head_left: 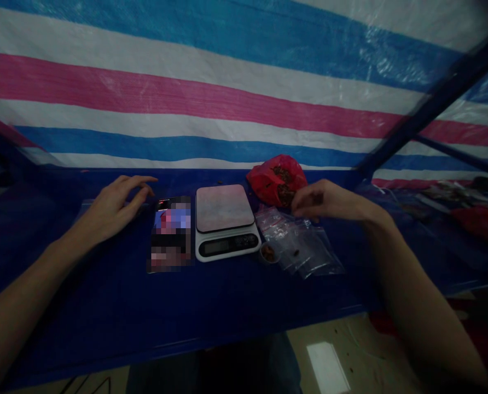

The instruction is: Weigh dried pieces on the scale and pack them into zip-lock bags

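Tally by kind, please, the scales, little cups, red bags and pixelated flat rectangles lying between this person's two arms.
Scale: 1
Little cup: 1
Red bag: 1
Pixelated flat rectangle: 1
Total: 4

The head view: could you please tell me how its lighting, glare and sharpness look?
Head view: dim overall; same view: glare on the striped sheet and clear bags; same view: slight softness, with coarse pixelation over the rectangle beside the scale.
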`<state>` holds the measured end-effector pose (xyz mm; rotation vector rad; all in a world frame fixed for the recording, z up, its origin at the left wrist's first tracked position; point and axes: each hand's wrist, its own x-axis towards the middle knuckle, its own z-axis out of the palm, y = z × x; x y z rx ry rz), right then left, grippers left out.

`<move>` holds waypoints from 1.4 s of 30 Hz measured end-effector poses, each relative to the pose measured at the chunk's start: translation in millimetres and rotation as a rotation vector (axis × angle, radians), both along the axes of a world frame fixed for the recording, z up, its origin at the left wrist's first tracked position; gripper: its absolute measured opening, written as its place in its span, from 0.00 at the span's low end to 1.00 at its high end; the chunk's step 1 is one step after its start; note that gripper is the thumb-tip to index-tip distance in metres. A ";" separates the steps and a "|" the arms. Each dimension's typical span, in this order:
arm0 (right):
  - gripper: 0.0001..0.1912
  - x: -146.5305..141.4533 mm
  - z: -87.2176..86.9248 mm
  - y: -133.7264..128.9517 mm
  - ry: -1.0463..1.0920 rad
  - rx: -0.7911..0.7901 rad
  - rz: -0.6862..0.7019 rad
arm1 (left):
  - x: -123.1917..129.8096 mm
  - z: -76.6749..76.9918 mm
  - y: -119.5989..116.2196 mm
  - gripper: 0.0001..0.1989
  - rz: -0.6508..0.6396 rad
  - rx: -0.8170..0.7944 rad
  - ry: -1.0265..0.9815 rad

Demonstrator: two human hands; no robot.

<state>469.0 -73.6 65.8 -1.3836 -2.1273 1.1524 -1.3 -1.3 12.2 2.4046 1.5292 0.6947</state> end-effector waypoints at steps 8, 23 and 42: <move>0.08 -30.6 -0.8 -23.5 -0.265 -0.172 0.362 | -5.6 -5.8 2.9 0.19 -0.058 0.019 -0.063; 0.14 -51.2 -5.5 -21.5 0.034 -0.051 0.342 | 9.0 0.3 -5.3 0.18 -0.102 0.058 -0.025; 0.28 -6.9 -73.0 87.5 -0.545 0.765 -0.094 | 13.6 -9.5 -7.4 0.14 -0.141 0.150 -0.160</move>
